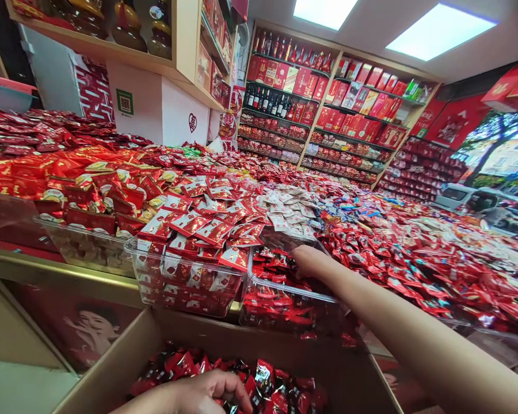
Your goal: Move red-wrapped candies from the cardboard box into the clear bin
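Note:
My left hand (213, 391) is low in the cardboard box (107, 356), its fingers curled in among red and black wrapped candies (265, 376). What lies under those fingers is hidden. My right hand (304, 261) reaches down into a clear plastic bin (285, 286) that holds similar small red packets (271, 302). Its fingertips are out of sight, so I cannot tell whether it grips any. Left of that bin, another clear bin (190, 267) is heaped with red-and-white packets (216, 230). The box stands below the front of both bins.
Red sachets (125, 195) fill a bin at the left, and white packets (289, 207) lie behind my right hand. More red candies (388, 264) spread to the right. Shelves (341, 54) of bottles and boxes stand behind. A wooden cabinet (185, 52) overhangs the left side.

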Demonstrator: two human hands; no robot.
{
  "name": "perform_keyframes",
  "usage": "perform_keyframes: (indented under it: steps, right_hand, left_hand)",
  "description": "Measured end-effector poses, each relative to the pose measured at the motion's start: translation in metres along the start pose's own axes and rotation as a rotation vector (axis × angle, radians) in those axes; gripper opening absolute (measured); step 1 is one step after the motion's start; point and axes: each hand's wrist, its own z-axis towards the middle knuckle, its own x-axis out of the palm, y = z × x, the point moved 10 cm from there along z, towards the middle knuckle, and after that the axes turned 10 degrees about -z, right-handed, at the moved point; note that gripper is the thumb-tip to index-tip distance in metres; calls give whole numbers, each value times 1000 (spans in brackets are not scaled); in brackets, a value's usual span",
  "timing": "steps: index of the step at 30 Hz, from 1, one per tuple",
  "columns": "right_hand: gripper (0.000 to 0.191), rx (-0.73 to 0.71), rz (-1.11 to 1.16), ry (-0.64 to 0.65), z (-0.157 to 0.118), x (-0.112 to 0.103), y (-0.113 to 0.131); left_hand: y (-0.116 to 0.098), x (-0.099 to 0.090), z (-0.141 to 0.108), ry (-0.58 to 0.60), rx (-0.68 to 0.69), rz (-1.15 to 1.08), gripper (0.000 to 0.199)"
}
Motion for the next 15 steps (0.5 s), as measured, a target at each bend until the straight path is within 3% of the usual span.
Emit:
perform_keyframes:
  steps: [5, 15]
  right_hand:
    - [31, 0, 12, 47, 4, 5, 1]
    - [25, 11, 66, 56, -8, -10, 4]
  left_hand:
    - [0, 0, 0, -4, -23, -10, 36]
    - [13, -8, 10, -16, -38, 10, 49]
